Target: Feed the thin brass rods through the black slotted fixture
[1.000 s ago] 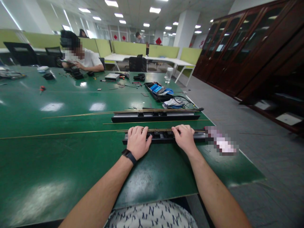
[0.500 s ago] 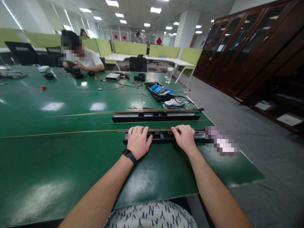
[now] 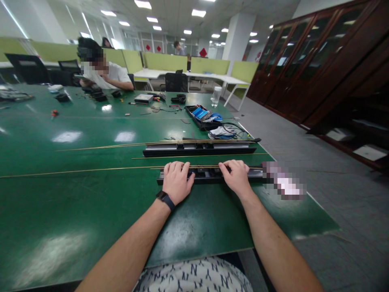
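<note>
Evidently, the near rail [image 3: 209, 181] is steadied on the tabletop [image 3: 106, 211] by the left hand [image 3: 176, 182], whose fingers are draped across it; whether they are gripping cannot be told. A thin rod [image 3: 91, 170] appears pinched by the fingers of the right hand [image 3: 235, 176], probably for control. Two rails are counted, the far rail [image 3: 199, 153] included; one loose rod [image 3: 200, 156] is laid between them.

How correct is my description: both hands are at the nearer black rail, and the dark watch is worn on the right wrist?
One part is wrong: the head view shows the dark watch on the wrist of the left hand, not the right hand. Both hands are indeed at the nearer black rail.
</note>
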Available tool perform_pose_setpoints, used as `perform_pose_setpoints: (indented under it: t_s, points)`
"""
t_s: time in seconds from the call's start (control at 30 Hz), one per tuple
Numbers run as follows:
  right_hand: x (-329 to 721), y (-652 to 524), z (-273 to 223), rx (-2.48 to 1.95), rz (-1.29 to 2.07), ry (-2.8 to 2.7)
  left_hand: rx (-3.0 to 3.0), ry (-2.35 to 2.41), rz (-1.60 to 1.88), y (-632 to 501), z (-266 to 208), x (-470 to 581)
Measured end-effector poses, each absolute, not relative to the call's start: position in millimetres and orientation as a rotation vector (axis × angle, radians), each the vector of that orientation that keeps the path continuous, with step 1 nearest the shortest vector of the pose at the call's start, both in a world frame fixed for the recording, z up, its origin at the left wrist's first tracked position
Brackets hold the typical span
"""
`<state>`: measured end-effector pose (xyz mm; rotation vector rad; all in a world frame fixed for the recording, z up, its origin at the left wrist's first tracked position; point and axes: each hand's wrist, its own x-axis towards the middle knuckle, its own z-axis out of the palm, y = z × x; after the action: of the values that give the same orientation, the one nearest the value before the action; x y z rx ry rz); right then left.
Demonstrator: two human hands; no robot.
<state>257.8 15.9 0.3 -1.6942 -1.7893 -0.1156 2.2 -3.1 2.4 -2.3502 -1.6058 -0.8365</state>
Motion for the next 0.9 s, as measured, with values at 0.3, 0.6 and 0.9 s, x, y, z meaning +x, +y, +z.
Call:
perform_pose_setpoints:
  t_s: [0.3,0.6,0.9]
  points:
    - [258.0,15.6,1.1,-1.707,-0.109,-1.797,-2.355,-1.604,-0.842,-3.6,3.9,1.8]
    - [271.0,19.0,0.4,-1.781,-0.237,-1.776,-2.352,-1.614,-0.839,-4.1,4.5,1.9]
    - [266.4,16.6,-0.8,-1.760,-0.235,-1.848,-2.360,-1.622,-0.842,-5.2,5.3,2.7]
